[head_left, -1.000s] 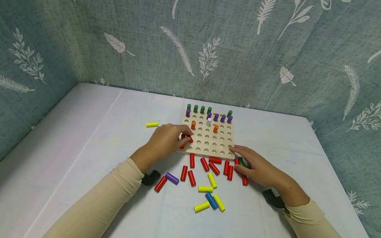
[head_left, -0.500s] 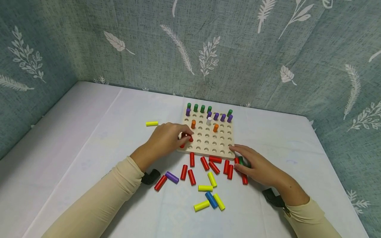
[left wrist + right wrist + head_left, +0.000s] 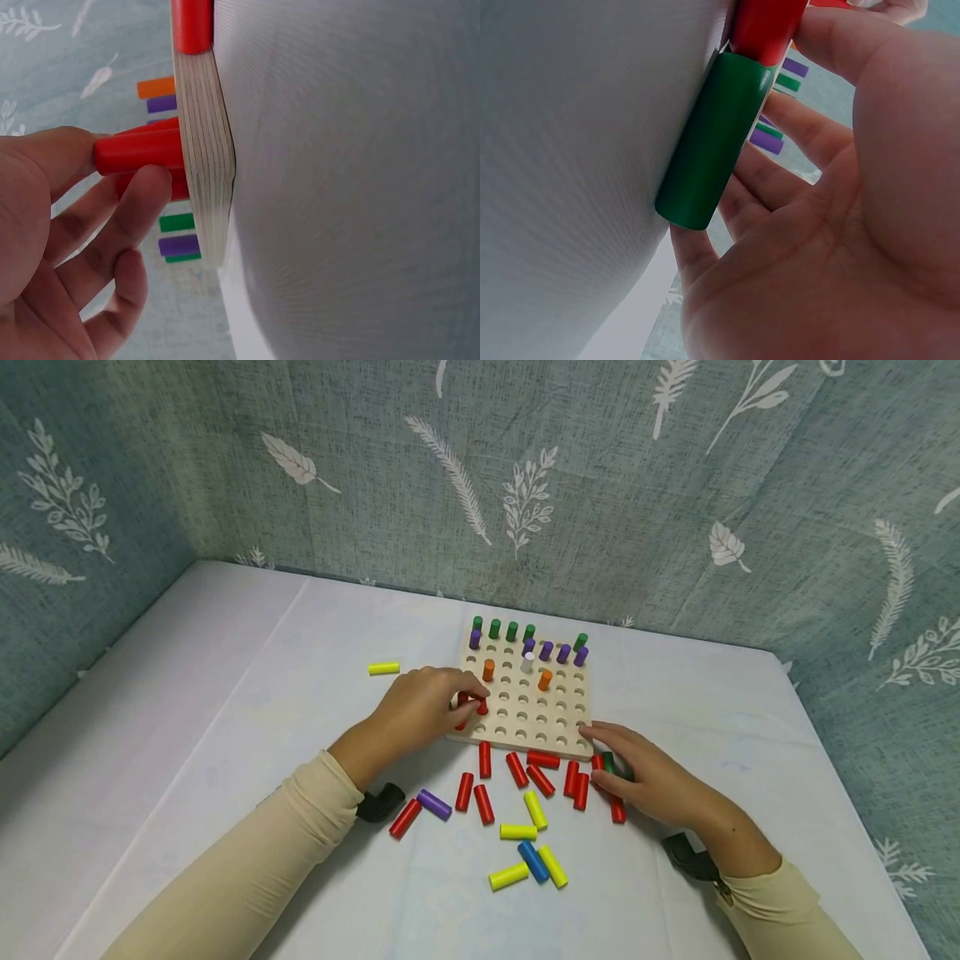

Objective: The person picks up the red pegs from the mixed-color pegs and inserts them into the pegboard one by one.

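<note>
Your left grip (image 3: 420, 706) pinches a red peg (image 3: 482, 706), near-upright at its fingertips, in pegboard's (image 3: 531, 725) near-left corner; left's nearer. Right grip (image 3: 652, 777): loosely spread, holding nothing, pegboard's near-right corner.

Pale wooden pegboard (image 3: 531, 718) flat; red cylindrical peg (image 3: 139, 152) upright at its eight o'clock; green cylindrical peg (image 3: 714, 142) lying outside four o'clock.
</note>
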Motion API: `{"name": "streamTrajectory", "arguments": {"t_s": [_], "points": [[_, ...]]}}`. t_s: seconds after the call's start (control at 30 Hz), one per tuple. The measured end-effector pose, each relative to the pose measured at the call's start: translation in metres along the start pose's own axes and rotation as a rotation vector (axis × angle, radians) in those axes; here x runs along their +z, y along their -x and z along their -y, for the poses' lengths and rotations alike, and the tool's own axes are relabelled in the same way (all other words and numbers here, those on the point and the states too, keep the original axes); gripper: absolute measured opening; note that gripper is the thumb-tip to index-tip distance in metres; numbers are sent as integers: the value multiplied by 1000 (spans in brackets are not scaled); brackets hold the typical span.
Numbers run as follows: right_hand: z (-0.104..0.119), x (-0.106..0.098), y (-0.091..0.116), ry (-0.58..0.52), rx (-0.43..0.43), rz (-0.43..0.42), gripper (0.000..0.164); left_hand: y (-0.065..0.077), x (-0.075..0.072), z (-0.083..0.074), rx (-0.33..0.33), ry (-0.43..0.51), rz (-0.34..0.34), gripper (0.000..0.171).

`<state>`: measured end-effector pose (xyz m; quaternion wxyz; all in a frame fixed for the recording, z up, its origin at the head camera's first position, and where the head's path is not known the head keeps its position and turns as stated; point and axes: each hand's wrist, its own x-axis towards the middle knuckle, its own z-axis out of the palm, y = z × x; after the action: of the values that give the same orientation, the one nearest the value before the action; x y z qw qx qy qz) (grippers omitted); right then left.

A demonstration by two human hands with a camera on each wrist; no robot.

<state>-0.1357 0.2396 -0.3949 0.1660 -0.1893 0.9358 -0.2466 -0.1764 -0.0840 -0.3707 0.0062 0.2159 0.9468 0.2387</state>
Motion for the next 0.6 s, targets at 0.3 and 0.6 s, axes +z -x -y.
{"name": "streamTrajectory", "arguments": {"t_s": [0.3, 0.6], "points": [[-1, 0, -1, 0, -2, -2, 62, -1, 1, 0, -2, 14, 18, 26], [-2, 1, -1, -4, -7, -4, 62, 0, -1, 1, 17, -6, 33, 27]]}}
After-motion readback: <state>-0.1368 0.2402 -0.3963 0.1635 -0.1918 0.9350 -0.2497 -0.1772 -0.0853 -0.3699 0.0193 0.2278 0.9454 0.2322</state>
